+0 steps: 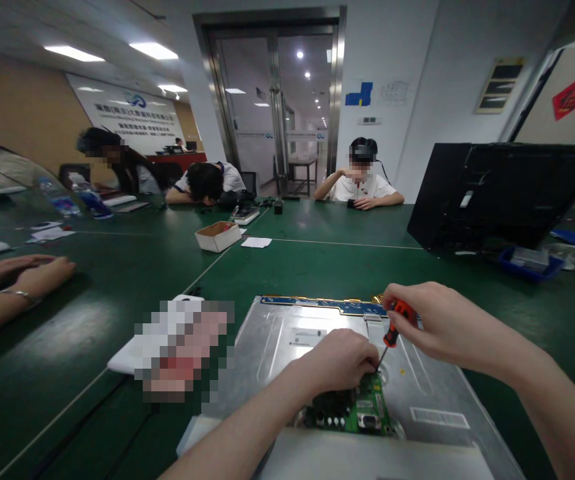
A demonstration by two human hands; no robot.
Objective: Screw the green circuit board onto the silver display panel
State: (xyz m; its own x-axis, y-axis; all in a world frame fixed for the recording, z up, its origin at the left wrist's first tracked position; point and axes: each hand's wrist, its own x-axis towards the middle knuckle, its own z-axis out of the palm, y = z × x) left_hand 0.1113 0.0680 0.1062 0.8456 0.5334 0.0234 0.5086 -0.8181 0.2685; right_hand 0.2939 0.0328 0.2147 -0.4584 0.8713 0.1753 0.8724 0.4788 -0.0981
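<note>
A silver metal panel lies flat on the green table, with a blue circuit strip along its far edge. On it sits a green circuit board. My right hand is closed round the red and black handle of a screwdriver, whose tip points down at the board's far corner. Beside that tip, my left hand has its fingers pinched together at the board's edge; what they hold, if anything, is hidden.
A pixelated item lies left of the panel. Farther back are an open box, white paper and a black monitor. Another person's hands rest at the left. Several people sit round the table.
</note>
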